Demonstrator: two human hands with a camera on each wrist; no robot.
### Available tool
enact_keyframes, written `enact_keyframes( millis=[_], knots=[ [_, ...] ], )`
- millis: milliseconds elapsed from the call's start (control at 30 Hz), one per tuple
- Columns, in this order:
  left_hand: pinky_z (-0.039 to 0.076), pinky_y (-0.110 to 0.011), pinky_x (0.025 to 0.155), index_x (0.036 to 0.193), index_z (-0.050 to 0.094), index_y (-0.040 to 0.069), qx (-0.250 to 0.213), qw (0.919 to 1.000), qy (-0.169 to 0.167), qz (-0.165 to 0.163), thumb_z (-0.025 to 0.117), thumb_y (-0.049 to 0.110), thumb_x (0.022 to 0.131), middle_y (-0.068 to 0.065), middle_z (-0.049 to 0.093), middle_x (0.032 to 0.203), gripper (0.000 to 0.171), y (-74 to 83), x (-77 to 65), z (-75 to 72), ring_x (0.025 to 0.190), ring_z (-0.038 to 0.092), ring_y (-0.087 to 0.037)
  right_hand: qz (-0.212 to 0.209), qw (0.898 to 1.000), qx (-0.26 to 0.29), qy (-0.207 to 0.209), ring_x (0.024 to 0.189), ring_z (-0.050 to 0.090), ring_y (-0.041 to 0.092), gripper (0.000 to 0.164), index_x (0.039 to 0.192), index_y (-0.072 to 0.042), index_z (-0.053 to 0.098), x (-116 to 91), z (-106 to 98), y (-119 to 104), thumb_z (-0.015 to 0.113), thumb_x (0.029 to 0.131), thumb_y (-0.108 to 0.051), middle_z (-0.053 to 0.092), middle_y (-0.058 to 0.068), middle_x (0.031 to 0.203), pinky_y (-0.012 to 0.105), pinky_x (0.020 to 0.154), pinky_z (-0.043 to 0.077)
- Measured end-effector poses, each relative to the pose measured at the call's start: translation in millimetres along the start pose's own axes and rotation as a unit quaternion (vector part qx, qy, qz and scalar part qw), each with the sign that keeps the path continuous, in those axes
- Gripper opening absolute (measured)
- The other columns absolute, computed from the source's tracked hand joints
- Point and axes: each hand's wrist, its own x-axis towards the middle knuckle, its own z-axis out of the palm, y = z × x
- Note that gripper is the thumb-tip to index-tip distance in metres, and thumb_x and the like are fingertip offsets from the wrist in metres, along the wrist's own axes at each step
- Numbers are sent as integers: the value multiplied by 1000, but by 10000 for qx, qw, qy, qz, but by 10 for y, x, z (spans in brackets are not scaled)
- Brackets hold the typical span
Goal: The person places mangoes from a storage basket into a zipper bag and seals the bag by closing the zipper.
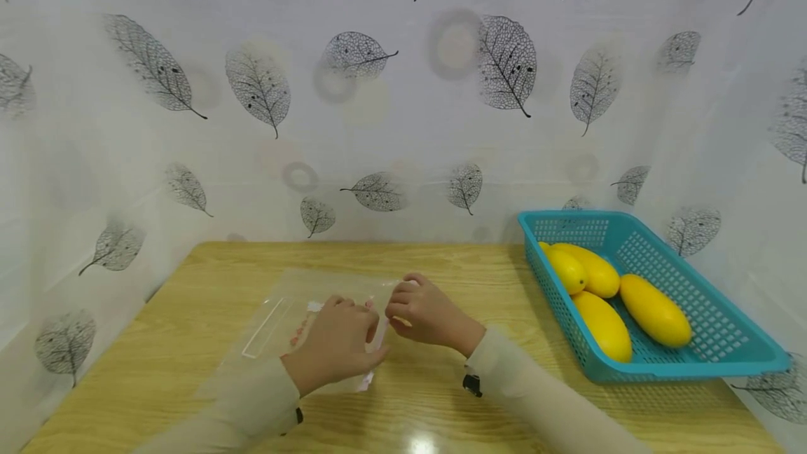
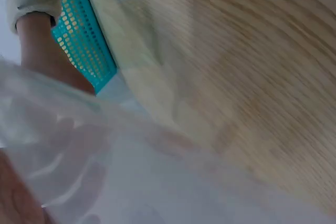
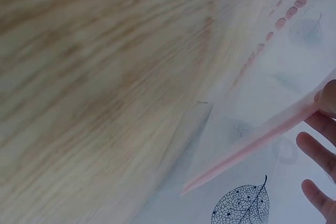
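Note:
A clear plastic zip bag (image 1: 267, 324) with a white outline and pink print lies on the wooden table, left of centre. My left hand (image 1: 337, 342) grips it near its right-hand edge, fingers curled over the film and thumb pointing right. Just across from it, my right hand (image 1: 429, 310) pinches the far corner of that same edge. In the right wrist view, thumb and forefinger hold the pink strip (image 3: 252, 148) of the bag, the other fingers spread loosely. Film fills the lower part of the left wrist view and blurs the fingers behind it.
On the right of the table (image 1: 466, 405) stands a turquoise perforated basket (image 1: 725, 331) holding several yellow oblong fruits (image 1: 656, 310). A white curtain (image 1: 403, 139) with a leaf pattern hangs behind the table and along its sides.

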Motion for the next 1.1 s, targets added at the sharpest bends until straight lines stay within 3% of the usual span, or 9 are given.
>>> enact_keyframes(
  millis=[200,300,500,700,967,1100],
  knots=[
    [43,-35,73,54,42,23,54,9999,-163,-4,64,38,73,13,38,50,33,73,7,6,51,37,-7,-54,9998,-73,160,80,61,10,11,75,-19,65,8,-23,-4,75,71,-17,67,-9,77,38,86,50],
    [42,-34,72,55,42,23,51,9999,-77,44,64,30,71,14,38,51,28,60,-9,26,50,37,-6,-76,9996,-104,263,78,61,9,11,75,-20,64,10,-40,2,74,72,-17,67,-10,76,36,86,50],
    [48,-44,85,54,43,21,253,9969,741,35,68,25,64,13,42,51,27,-17,-46,68,56,53,-11,-78,9991,-125,404,78,62,9,11,76,-19,64,-21,-47,71,74,73,-15,67,-8,78,33,85,50],
    [49,-38,82,54,40,21,340,9917,1237,-16,70,25,59,13,40,50,31,-105,-62,94,52,46,-8,310,9986,-149,392,79,64,11,9,79,-17,68,-118,-41,196,75,75,-14,69,-5,79,34,82,50],
    [48,-38,82,55,41,21,235,9907,1341,24,69,23,60,12,43,52,29,-77,-91,21,57,49,-11,654,9964,-155,519,78,64,12,12,76,-17,68,-192,-17,295,79,72,-14,69,-4,78,36,82,50],
    [47,-39,84,56,43,21,249,9929,1161,90,71,26,63,12,46,53,30,-39,-76,-42,58,51,-12,708,9955,-98,618,79,64,12,13,75,-16,68,-165,-34,315,80,71,-15,69,-4,78,36,82,50]
  ],
)
